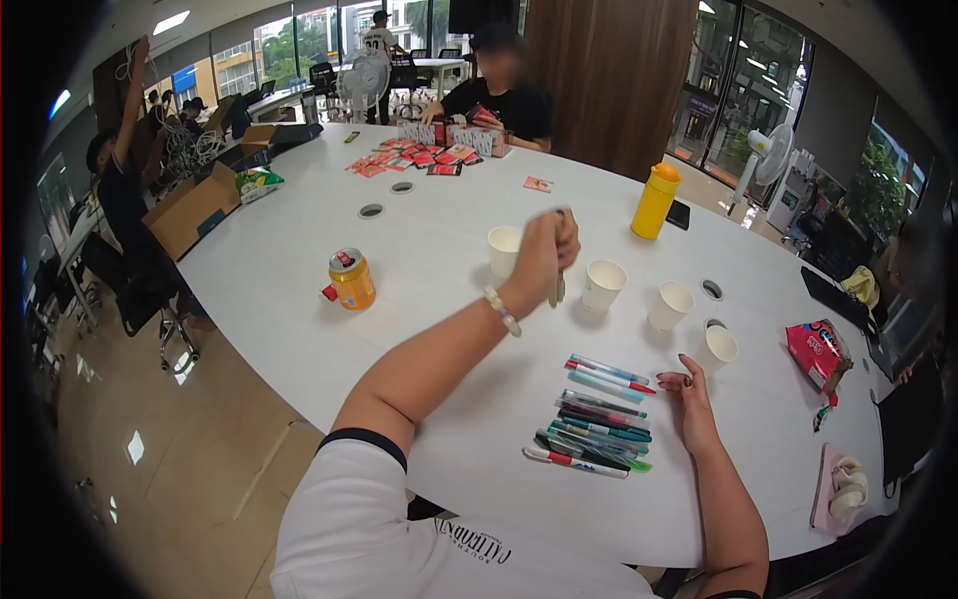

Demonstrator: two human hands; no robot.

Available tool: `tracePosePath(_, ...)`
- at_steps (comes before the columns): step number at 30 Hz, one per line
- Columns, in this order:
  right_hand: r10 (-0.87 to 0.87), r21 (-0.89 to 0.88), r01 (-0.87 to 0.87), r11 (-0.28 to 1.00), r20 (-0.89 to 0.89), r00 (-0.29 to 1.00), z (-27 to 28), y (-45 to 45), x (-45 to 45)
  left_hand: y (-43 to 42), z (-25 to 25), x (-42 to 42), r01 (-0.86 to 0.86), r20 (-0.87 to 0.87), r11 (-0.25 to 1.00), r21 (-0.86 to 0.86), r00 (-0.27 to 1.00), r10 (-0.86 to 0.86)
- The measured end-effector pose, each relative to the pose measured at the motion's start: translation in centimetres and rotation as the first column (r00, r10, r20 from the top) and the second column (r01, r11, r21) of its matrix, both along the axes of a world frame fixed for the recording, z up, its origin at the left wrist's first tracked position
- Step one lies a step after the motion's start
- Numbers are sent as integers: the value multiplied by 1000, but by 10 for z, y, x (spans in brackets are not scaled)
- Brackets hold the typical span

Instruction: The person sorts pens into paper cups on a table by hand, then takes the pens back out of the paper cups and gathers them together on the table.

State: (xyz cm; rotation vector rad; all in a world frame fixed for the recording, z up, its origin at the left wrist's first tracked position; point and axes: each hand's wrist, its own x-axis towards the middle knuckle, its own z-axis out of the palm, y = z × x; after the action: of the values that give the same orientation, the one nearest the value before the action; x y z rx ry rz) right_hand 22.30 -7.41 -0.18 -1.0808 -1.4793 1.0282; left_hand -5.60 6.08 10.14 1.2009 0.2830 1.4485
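My left hand (546, 250) is raised over the table among the paper cups, its fingers closed around a slim greyish-brown object (558, 290) pointing down, too blurred to name. Just behind that hand stands a white paper cup (502, 262), partly covered by it. A second paper cup (604, 289) is to its right, followed by a third paper cup (671, 307) and another paper cup (718, 349). My right hand (691, 401) rests on the table with fingers apart, holding nothing, beside a row of pens (602, 421). A red-tipped pen (614, 377) lies near its fingertips.
An orange can (351, 280) stands at left. Red packets (414, 157) lie before a seated person (507, 100) across the table. A yellow bottle (655, 203) stands behind the cups. On the right are a pink snack bag (818, 354) and a white object on a pink case (828, 494).
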Motion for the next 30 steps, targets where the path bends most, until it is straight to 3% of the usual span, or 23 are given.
tracePosePath(4, -8, -20, 8, 1000, -2, 1000, 2, -3, -2, -47, 63, -40, -33, 229, 985, 172, 973, -7)
tracePosePath(6, 26, 29, -25, 999, -39, 999, -3, 1, 2, -65, 77, -59, -61, 263, 951, 303, 964, -23)
tracePosePath(10, 3, -11, -3, 1000, 4, 1000, -3, -2, 0, -51, 71, -55, -55, 204, 980, 190, 979, 15)
tracePosePath(15, -23, -11, 23, 1000, -29, 999, -1, -2, -1, 35, -43, 2, -26, -114, 997, -77, 993, 17)
tracePosePath(16, -24, 2, 24, 1000, -11, 1000, -1, -3, 1, 31, -48, 6, -24, -95, 998, -65, 995, 18)
tracePosePath(19, -19, -33, 19, 999, -12, 1000, -2, -2, 1, 30, -29, 5, 5, -146, 997, -83, 989, -17)
tracePosePath(21, -1, -8, 1, 1000, -26, 1000, -4, 6, 4, 10, -2, -1, 15, 8, 1000, 23, 1000, -15)
tracePosePath(22, 8, -5, -8, 1000, -27, 1000, -8, 2, 5, -1, 7, -4, 20, -5, 1000, 9, 1000, -20)
tracePosePath(24, -24, -61, 21, 998, -48, 999, -1, -2, 1, -17, 22, -8, 28, -21, 984, 177, 999, -24)
tracePosePath(25, -18, -68, 15, 998, -46, 999, 4, -5, -3, -22, 22, -11, 33, -159, 969, 246, 987, 7)
tracePosePath(26, -4, -57, 1, 998, -44, 999, 7, -6, -5, -27, 16, 0, 53, -165, 971, 234, 986, -14)
tracePosePath(28, -18, -47, 18, 999, -17, 1000, 4, -6, -4, -40, 3, 21, -6, -386, 756, 655, 857, 342)
tracePosePath(30, -26, -55, 26, 998, -6, 1000, -2, -2, -1, -52, -18, 39, 236, -713, 802, 548, 634, 301)
